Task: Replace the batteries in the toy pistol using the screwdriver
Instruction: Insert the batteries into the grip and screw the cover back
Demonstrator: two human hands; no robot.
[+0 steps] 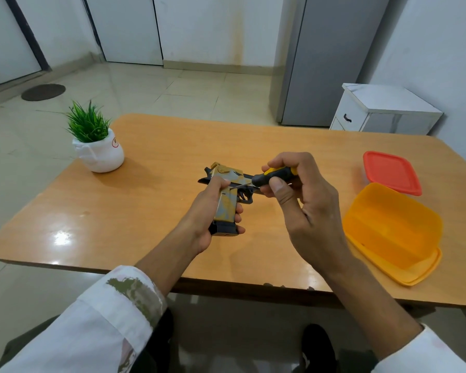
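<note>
Early stage: the left hand (pixel 213 211) grips the toy pistol (pixel 228 195) while the right hand (pixel 293 189) pinches the screwdriver (pixel 269 177), tip at the grip; no batteries visible yet.

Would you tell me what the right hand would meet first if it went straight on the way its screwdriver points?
Probably the toy pistol, at its grip beside the left hand; the screwdriver tip looks nearly there.
</note>
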